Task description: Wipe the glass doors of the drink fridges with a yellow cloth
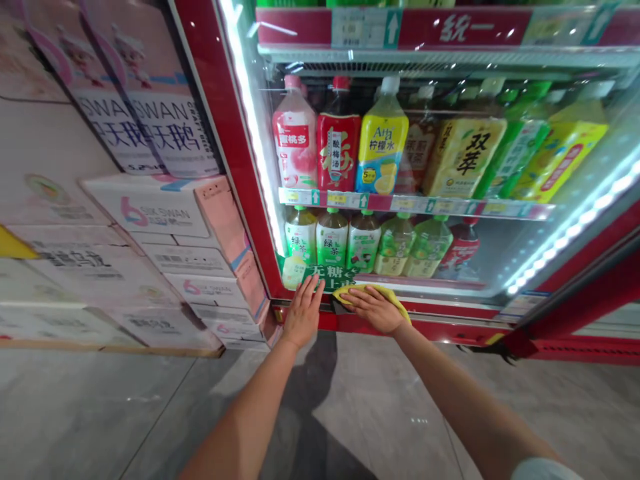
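Clock centred on the right hand, 12 at top of view. Yellow cloth [393, 295]: under the right hand [374, 310], at the low front of the red cooler [213, 80], just below the row of green-capped bottles [363, 241] at 12. Right hand laid flat over the cloth, fingers extended, pressing rather than clamping. Left hand [303, 310] at 9, bare, fingers spread by the green sign [333, 272]; fingertips probably on the glass, contact not certain at this angle. Hands apart. Stacked cartons [165, 253] between 9 and 10.

Handling (judged): cloth light, limp, not fragile; likely to bunch or slip if pushed from one edge. Best hold: flat palm over the middle, fingers spread.

Orientation: long axis roughly 10 to 4; narrow end towards 10, loose edge by the wrist towards 4.
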Tool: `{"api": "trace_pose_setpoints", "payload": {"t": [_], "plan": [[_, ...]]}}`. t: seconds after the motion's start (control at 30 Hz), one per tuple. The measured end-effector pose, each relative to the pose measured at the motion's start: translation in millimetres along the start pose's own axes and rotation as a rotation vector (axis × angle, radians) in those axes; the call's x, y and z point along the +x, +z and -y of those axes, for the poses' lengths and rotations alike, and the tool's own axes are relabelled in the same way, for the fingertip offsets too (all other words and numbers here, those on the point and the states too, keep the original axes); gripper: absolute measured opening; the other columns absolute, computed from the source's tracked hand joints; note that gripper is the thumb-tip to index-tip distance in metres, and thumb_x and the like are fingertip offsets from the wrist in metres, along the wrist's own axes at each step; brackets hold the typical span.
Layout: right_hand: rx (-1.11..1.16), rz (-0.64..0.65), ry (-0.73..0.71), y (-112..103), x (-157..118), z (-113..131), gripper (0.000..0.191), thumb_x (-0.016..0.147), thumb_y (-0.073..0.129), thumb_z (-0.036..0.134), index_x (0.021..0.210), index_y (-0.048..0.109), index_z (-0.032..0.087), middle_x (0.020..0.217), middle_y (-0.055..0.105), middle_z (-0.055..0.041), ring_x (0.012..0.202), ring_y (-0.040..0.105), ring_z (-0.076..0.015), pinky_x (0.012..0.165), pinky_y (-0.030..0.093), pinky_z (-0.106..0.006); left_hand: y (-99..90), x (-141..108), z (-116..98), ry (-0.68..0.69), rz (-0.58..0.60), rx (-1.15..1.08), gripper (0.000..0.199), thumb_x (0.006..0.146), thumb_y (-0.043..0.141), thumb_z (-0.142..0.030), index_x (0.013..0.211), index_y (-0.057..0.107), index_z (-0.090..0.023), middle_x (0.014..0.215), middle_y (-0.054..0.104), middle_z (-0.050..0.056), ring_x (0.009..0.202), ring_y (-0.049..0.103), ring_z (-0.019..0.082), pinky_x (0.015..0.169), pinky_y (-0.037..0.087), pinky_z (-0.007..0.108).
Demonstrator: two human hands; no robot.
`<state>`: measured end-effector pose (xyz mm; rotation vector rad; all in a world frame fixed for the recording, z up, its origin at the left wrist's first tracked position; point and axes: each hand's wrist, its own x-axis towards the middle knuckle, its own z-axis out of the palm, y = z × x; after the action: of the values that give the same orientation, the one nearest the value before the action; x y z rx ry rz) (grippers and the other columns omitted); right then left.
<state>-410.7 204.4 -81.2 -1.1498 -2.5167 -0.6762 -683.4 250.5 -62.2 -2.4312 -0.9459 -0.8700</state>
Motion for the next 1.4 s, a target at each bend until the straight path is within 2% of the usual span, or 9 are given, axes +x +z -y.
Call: {"api": "trace_pose_setpoints", "payload": {"t": [0.17,0.27,0.4,0.5,0.63,0.73,0.97,1.2,1.4], "plan": [[-0.054,-0.083,0.181,-33,-5,-32,0.061,0.104,0.040,0.017,0.159,0.030,0.041,0.163,0.039,0.0085,0.152,0.035,-0.0170,0.130,0.016,-0.041,6.1,25,-16,0.078,-0.051,-0.026,0.085,0.089,0.041,-0.002,0.164,0.006,-0.020,0.168,0.028,0.013,0.157,0.020,0.026,0.128,0.027,0.051],[-0.041,-0.091,0.272,-24,-37,-33,0.063,0.103,0.041,0.014,0.159,0.030,0.041,0.160,0.044,0.0050,0.151,0.038,-0.0201,0.130,0.012,-0.047,8.2,30,-21,0.058,-0.085,-0.003,0.083,0.090,0.041,-0.002,0.164,0.007,-0.019,0.168,0.028,0.014,0.158,0.018,0.027,0.127,0.028,0.051],[0.052,0.025,0.152,-6,-52,-20,0.061,0.101,0.040,0.012,0.155,0.040,0.039,0.157,0.048,0.0082,0.148,0.042,-0.0172,0.129,0.021,-0.041,10.3,31,-28,0.094,-0.071,-0.001,0.083,0.090,0.042,-0.002,0.164,0.009,-0.018,0.167,0.029,0.014,0.158,0.017,0.025,0.128,0.028,0.048],[0.078,0.083,0.051,-19,-40,-30,0.055,0.104,0.038,0.018,0.155,0.041,0.039,0.160,0.043,0.0108,0.149,0.040,-0.0147,0.128,0.024,-0.036,12.4,34,-34,0.159,-0.015,-0.024,0.084,0.088,0.042,-0.001,0.164,0.011,-0.018,0.168,0.029,0.012,0.158,0.018,0.023,0.128,0.027,0.046],[-0.021,-0.035,0.243,-43,-48,-55,0.060,0.103,0.042,0.018,0.158,0.033,0.042,0.162,0.040,0.0077,0.152,0.036,-0.0190,0.130,0.016,-0.045,15.3,39,-36,0.188,-0.006,-0.030,0.085,0.087,0.042,0.000,0.164,0.011,-0.019,0.168,0.030,0.012,0.158,0.019,0.023,0.129,0.026,0.046],[-0.065,-0.070,0.358,-33,-73,-53,0.063,0.101,0.045,0.015,0.157,0.035,0.044,0.159,0.045,0.0055,0.151,0.038,-0.0217,0.130,0.013,-0.049,16.5,38,-35,0.158,-0.034,-0.027,0.084,0.089,0.041,0.000,0.164,0.009,-0.019,0.167,0.031,0.013,0.158,0.018,0.024,0.128,0.026,0.046],[0.042,0.034,-0.043,-19,-72,-48,0.050,0.104,0.042,0.019,0.153,0.046,0.029,0.156,0.050,0.0046,0.146,0.043,-0.0145,0.125,0.029,-0.036,21.6,42,-46,0.205,-0.029,-0.043,0.083,0.090,0.042,-0.002,0.164,0.008,-0.021,0.166,0.033,0.011,0.157,0.021,0.023,0.128,0.027,0.047],[-0.092,-0.008,0.248,-33,-134,-77,0.060,0.099,0.046,0.013,0.152,0.045,0.041,0.153,0.054,0.0057,0.144,0.047,-0.0186,0.128,0.020,-0.043,28.8,52,-60,0.224,-0.045,-0.045,0.081,0.091,0.042,-0.003,0.164,0.010,-0.019,0.165,0.035,0.012,0.158,0.017,0.022,0.129,0.025,0.045],[-0.017,0.054,0.001,-21,-126,-75,0.054,0.101,0.044,0.017,0.153,0.046,0.033,0.154,0.054,0.0052,0.144,0.046,-0.0145,0.125,0.028,-0.036,36.1,53,-71,0.303,-0.012,-0.046,0.081,0.092,0.042,-0.003,0.164,0.007,-0.019,0.166,0.034,0.011,0.157,0.019,0.022,0.130,0.023,0.044]]}}
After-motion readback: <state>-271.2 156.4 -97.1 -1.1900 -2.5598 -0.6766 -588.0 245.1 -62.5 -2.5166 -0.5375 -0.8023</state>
